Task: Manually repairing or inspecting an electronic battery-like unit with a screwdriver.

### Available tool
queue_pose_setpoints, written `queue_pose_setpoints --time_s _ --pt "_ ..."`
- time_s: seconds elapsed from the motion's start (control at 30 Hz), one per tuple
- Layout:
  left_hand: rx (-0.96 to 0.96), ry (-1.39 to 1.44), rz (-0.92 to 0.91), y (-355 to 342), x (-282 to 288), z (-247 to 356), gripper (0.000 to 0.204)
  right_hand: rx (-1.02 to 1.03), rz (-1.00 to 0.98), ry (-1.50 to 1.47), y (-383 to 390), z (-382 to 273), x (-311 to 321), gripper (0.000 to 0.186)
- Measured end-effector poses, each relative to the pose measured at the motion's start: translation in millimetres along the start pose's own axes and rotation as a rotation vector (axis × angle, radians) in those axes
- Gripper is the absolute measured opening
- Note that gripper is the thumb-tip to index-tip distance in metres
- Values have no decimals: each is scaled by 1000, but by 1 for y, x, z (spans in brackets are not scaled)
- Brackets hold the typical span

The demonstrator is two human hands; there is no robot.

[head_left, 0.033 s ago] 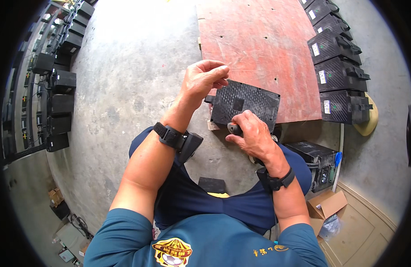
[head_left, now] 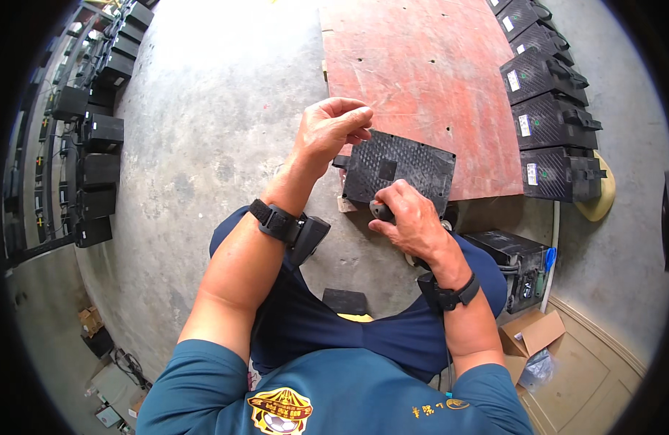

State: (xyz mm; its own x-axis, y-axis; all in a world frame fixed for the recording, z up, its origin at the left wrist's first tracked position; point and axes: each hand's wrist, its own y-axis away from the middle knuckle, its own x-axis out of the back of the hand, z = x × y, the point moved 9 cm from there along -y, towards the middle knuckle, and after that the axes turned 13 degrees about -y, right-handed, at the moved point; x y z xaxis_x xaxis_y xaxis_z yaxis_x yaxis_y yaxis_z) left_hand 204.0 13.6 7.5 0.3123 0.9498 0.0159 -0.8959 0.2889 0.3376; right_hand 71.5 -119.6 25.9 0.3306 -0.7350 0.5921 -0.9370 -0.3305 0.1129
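Observation:
A black box (head_left: pixel 414 163) with a textured face and small corner fasteners lies at the near left corner of the red board. My right hand (head_left: pixel 410 221) is closed around a dark, rounded tool handle (head_left: pixel 381 211) over the box's near edge. The rest of that tool is hidden, so its exact kind does not show. My left hand (head_left: pixel 333 133) is raised at the box's far left corner, thumb and fingers drawn together; anything between them is too small to make out. A black strap (head_left: pixel 340 162) sticks out from the box's left side.
Several black boxes with handles (head_left: pixel 552 122) line the red board's (head_left: pixel 421 80) right side. Another dark box (head_left: pixel 505 254) stands beside my right knee, with an open carton (head_left: pixel 532 335) behind it. A rack of black units (head_left: pixel 101 170) runs along the left. A dark block (head_left: pixel 345 301) lies between my legs.

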Motion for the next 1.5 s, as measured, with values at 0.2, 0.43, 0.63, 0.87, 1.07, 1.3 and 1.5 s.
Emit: queue_pose_setpoints --time_s 0.2,0.43,0.63,0.87,1.07,1.3,1.5 --pt "-16 24 19 0 0 1 28 163 -9 -70 0 -14 0 40" --pt "-11 -46 -3 1 -2 2 24 114 -31 -41 -1 -8 -3 43" --pt "-8 -52 16 1 -1 2 24 67 2 -55 1 -14 5 41" --pt "-18 -53 27 -1 -1 -1 29 179 16 -61 2 -9 -2 45" --pt "-16 -54 35 1 -3 3 29 -9 -24 -29 3 -6 2 39" --pt "-24 -28 10 -1 2 -5 29 127 -11 -103 0 -11 -3 43" --pt "-22 -44 5 0 -2 -1 26 76 -15 -33 2 2 -6 45"
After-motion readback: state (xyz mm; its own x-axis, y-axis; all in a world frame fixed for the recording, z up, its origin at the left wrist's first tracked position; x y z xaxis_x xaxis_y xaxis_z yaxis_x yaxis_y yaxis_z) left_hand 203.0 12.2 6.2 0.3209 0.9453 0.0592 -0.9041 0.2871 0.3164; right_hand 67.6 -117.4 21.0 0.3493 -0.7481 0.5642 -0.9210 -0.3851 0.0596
